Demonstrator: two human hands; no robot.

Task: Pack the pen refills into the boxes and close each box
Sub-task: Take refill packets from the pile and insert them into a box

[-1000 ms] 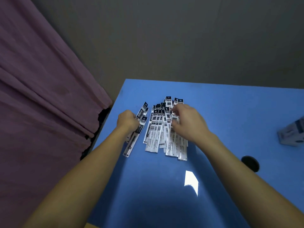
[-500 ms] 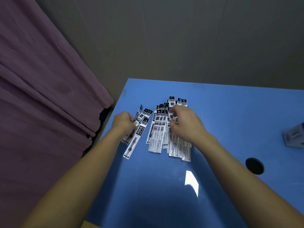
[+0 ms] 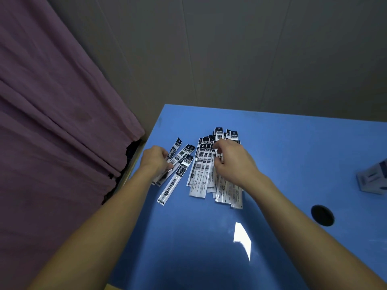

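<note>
A few packaged pen refills (image 3: 178,162) are being held in the left hand (image 3: 155,160). One packet from the refill pile (image 3: 211,174) directly beneath is being pinched by the right hand (image 3: 232,162); long axes are running away from the person. The box (image 3: 372,178) is lying far right on the desk (image 3: 293,153).

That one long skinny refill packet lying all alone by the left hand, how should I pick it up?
Pinch the lone refill packet across its narrow width near the middle, coming from above. It lies flat and slanted on the blue table, with bare table along most of its long edges, so finger and thumb can likely slip in there. Near its dark top it crowds the packets under the left hand.
</note>
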